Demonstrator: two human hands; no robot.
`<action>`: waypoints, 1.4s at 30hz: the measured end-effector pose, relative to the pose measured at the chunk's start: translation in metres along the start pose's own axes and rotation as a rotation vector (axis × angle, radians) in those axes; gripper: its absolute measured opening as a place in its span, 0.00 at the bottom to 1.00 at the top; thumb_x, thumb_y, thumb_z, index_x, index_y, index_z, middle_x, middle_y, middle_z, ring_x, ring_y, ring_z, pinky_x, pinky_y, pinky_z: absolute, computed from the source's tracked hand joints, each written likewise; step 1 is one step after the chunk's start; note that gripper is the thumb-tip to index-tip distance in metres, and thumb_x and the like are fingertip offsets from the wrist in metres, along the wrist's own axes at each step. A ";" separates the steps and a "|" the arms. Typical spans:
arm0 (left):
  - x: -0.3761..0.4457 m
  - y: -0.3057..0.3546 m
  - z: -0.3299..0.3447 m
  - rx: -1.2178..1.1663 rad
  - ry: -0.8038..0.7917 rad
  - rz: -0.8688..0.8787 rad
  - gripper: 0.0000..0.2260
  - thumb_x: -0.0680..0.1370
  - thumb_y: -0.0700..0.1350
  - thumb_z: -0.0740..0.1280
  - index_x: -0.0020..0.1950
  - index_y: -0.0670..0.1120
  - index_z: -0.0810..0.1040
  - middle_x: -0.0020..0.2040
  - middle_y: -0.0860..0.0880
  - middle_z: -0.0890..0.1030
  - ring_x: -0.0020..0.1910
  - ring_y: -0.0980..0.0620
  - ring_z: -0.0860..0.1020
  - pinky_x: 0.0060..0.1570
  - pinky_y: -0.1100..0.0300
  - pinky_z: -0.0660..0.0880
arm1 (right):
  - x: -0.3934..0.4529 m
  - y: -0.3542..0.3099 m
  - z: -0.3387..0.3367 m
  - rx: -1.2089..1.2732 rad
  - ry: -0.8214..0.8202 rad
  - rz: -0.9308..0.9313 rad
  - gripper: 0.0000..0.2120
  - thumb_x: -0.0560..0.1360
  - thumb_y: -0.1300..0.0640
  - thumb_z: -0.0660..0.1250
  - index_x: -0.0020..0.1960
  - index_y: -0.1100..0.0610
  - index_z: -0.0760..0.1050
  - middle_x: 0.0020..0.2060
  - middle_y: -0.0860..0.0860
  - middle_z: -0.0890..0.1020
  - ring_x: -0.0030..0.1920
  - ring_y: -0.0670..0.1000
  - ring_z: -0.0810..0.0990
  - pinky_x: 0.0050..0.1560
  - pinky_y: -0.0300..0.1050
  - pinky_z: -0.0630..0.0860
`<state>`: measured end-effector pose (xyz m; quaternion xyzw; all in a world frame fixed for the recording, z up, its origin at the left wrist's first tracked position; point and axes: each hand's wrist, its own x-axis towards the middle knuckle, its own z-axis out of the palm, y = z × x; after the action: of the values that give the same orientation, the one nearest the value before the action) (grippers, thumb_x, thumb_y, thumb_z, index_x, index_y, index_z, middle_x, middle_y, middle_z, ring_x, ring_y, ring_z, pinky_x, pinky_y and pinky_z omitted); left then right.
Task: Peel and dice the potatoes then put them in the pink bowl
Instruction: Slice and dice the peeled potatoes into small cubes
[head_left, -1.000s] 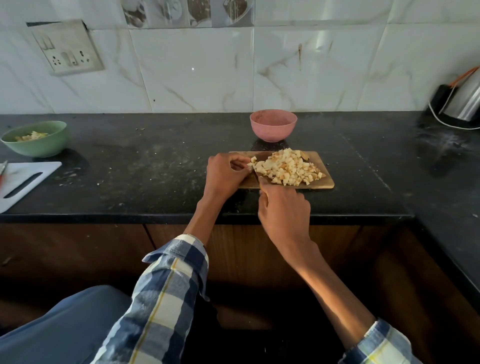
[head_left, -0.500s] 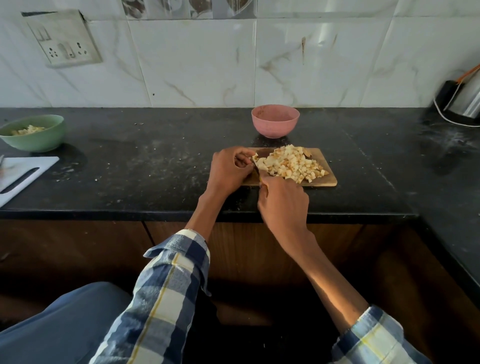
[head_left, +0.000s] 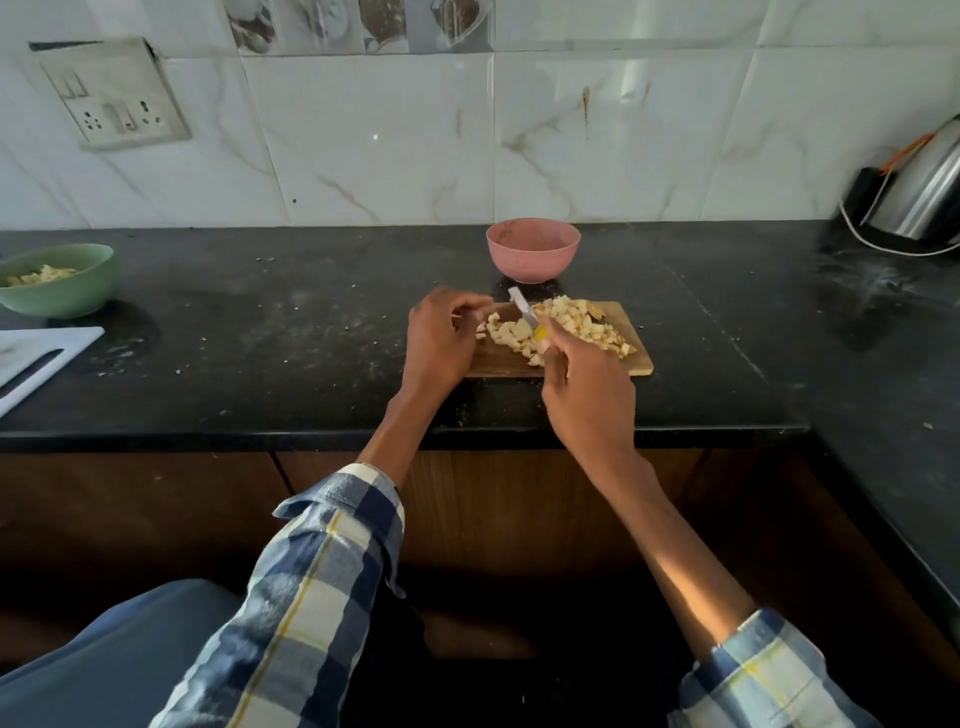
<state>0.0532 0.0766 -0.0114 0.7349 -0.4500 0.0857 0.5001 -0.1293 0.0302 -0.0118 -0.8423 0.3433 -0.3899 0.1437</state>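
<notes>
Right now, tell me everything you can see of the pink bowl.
The pink bowl is a small round bowl, matte, plastic-looking, with faint speckles. It stands upright on the black counter near the tiled wall, just behind the wooden cutting board, apart from it. What shows of its inside looks empty. Neither hand touches it.

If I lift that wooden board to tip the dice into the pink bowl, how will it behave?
The wooden board looks thin and flat, so probably stiff and light. The diced potato lies in a loose heap with no rim, so pieces will likely slide off any edge when tilted. The pink bowl is narrower than the board; expect some spill.
</notes>
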 end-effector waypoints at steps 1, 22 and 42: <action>0.002 0.003 0.003 0.000 -0.006 -0.014 0.10 0.82 0.40 0.69 0.59 0.49 0.86 0.56 0.52 0.86 0.55 0.59 0.80 0.59 0.64 0.76 | 0.007 0.005 -0.003 0.007 0.003 -0.011 0.20 0.85 0.54 0.62 0.76 0.50 0.72 0.42 0.47 0.84 0.34 0.43 0.76 0.32 0.36 0.66; 0.028 0.042 0.049 -0.307 -0.359 -0.335 0.24 0.88 0.57 0.50 0.70 0.44 0.78 0.65 0.49 0.81 0.64 0.53 0.78 0.59 0.58 0.72 | 0.031 0.065 -0.025 0.372 -0.078 0.017 0.14 0.83 0.58 0.65 0.65 0.50 0.83 0.36 0.31 0.74 0.36 0.34 0.74 0.46 0.31 0.70; 0.033 0.039 0.044 -0.373 -0.234 -0.316 0.13 0.85 0.43 0.61 0.61 0.48 0.86 0.55 0.56 0.87 0.52 0.67 0.80 0.47 0.80 0.70 | 0.037 0.065 -0.031 0.683 -0.053 0.287 0.11 0.84 0.61 0.65 0.61 0.56 0.84 0.27 0.52 0.78 0.28 0.41 0.73 0.39 0.29 0.73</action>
<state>0.0285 0.0180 0.0119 0.6961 -0.3924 -0.1634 0.5786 -0.1663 -0.0418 -0.0043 -0.6989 0.3039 -0.4359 0.4787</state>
